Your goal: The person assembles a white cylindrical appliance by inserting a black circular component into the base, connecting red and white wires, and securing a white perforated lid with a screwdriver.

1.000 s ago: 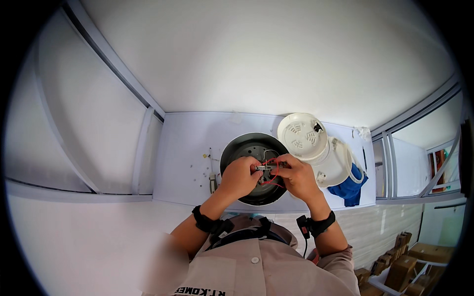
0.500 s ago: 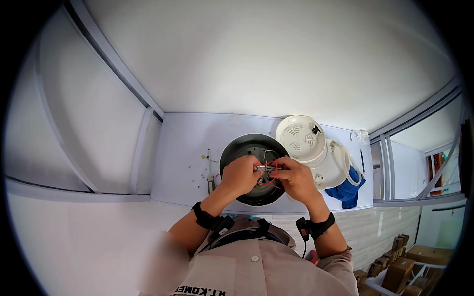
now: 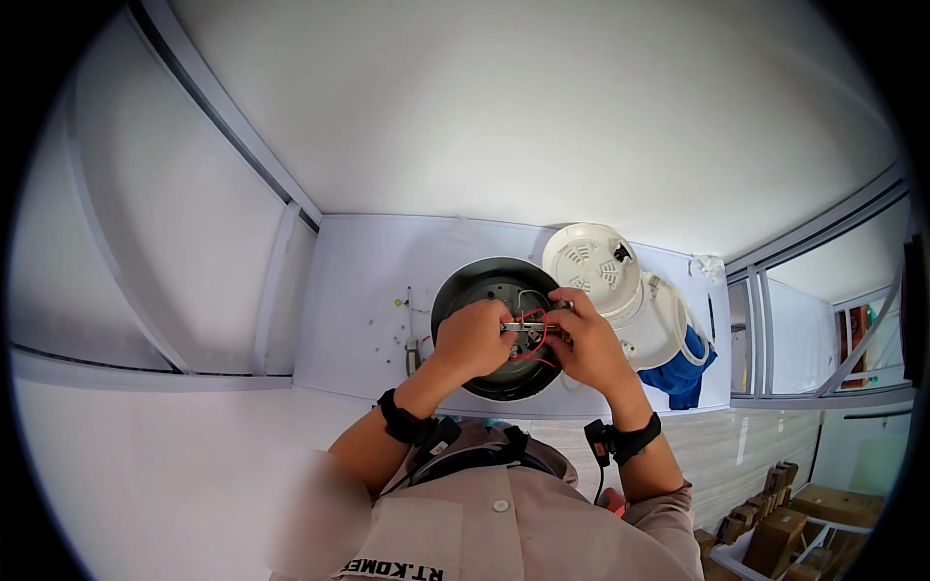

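Note:
A dark, round metal pot-like housing (image 3: 465,281) stands on the white table, its hollow side up, with metal parts inside. Over it, a short, narrow silvery metal bar (image 3: 526,327) runs crosswise between my hands. My left hand (image 3: 473,339) pinches the bar's left end, knuckles up. At the other end, the fingers and thumb of my right hand (image 3: 591,341) close around the bar, partly hiding it. Thin red wire (image 3: 544,339) loops beside my right fingertips. A pale wire (image 3: 523,298) curves up inside the housing. What the fingertips cover is hidden.
Right of the housing lie a round white vented plastic base (image 3: 593,259), a second white plastic part (image 3: 659,334) with a pale cord, and a blue cloth (image 3: 683,373). Small screws and a little wired part (image 3: 410,300) lie to the left. White walls edge the table (image 3: 354,261).
My right hand has shifted slightly to the right along the bar, and its fingers have spread a little. My left hand keeps its pinch. The whole view has tilted slightly.

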`<act>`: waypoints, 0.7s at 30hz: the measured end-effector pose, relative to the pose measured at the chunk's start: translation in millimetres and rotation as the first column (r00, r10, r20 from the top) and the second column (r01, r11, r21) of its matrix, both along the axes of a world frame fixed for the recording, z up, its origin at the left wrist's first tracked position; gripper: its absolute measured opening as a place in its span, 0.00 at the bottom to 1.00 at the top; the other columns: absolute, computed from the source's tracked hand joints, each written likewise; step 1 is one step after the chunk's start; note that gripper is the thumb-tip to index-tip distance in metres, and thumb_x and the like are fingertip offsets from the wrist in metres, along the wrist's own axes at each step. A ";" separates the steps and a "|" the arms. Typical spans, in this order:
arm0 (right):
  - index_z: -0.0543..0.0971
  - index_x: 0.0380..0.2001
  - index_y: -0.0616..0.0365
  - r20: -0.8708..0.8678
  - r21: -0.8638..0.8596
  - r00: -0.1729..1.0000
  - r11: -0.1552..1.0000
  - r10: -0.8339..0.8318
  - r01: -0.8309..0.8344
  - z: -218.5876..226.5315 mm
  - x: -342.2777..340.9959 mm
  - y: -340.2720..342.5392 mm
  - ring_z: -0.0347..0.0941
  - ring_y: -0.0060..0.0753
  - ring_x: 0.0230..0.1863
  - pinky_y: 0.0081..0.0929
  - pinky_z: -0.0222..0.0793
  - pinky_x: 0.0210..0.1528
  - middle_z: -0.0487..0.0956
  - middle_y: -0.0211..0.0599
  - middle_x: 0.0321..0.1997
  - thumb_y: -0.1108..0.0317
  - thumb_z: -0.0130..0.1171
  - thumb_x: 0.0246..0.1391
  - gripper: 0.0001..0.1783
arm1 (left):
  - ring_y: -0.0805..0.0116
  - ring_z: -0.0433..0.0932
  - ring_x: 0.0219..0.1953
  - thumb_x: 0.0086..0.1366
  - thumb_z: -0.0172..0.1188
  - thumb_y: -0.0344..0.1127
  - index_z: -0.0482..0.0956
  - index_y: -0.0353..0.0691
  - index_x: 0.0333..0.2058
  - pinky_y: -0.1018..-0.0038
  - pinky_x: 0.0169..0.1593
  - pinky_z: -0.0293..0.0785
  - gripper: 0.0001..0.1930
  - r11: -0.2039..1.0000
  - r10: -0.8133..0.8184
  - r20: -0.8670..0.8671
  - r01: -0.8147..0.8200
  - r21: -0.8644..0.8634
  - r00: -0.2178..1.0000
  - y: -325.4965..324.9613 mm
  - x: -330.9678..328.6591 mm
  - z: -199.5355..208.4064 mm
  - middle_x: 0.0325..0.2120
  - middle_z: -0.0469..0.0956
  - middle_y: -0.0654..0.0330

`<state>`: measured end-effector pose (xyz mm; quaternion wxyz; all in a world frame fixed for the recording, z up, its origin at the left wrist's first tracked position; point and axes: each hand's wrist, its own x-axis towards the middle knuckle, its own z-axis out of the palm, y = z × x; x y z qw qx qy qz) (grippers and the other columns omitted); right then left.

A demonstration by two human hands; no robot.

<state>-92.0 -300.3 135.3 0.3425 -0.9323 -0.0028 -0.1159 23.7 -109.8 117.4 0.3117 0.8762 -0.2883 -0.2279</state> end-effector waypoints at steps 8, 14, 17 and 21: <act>0.86 0.37 0.59 0.102 -0.220 0.995 0.974 -0.024 0.046 -14.0 5.0 -0.4 0.83 0.49 0.46 0.43 0.82 0.44 0.80 0.38 0.55 0.76 0.68 0.50 0.09 | 0.51 0.87 0.42 0.61 0.68 0.47 0.88 0.42 0.39 0.57 0.46 0.82 0.16 0.999 -0.002 -0.085 0.006 0.049 0.996 -9.6 6.7 0.2 0.35 0.87 0.53; 0.84 0.34 0.59 0.083 -0.221 0.996 0.974 -0.033 0.051 -17.8 6.0 -0.2 0.83 0.47 0.42 0.43 0.81 0.40 0.81 0.33 0.50 0.75 0.68 0.50 0.06 | 0.56 0.87 0.33 0.61 0.69 0.59 0.90 0.43 0.37 0.62 0.39 0.81 0.23 0.982 -0.020 -0.242 0.064 0.176 0.970 -23.4 12.2 36.0 0.24 0.86 0.57; 0.83 0.35 0.60 0.071 -0.204 0.997 0.978 -0.036 0.050 -17.8 8.1 2.3 0.83 0.47 0.41 0.44 0.80 0.38 0.81 0.32 0.49 0.75 0.68 0.51 0.07 | 0.57 0.87 0.33 0.60 0.72 0.59 0.90 0.42 0.41 0.65 0.38 0.80 0.25 0.978 -0.061 -0.127 0.085 0.189 0.990 -22.7 14.4 26.6 0.26 0.87 0.54; 0.83 0.35 0.59 0.074 -0.181 0.995 0.981 -0.060 0.073 -21.0 6.9 1.1 0.83 0.47 0.41 0.44 0.80 0.38 0.81 0.32 0.48 0.75 0.68 0.51 0.07 | 0.56 0.87 0.34 0.61 0.72 0.59 0.90 0.44 0.43 0.63 0.38 0.80 0.24 0.986 -0.037 -0.149 0.061 0.158 0.988 -22.3 14.2 19.5 0.25 0.86 0.56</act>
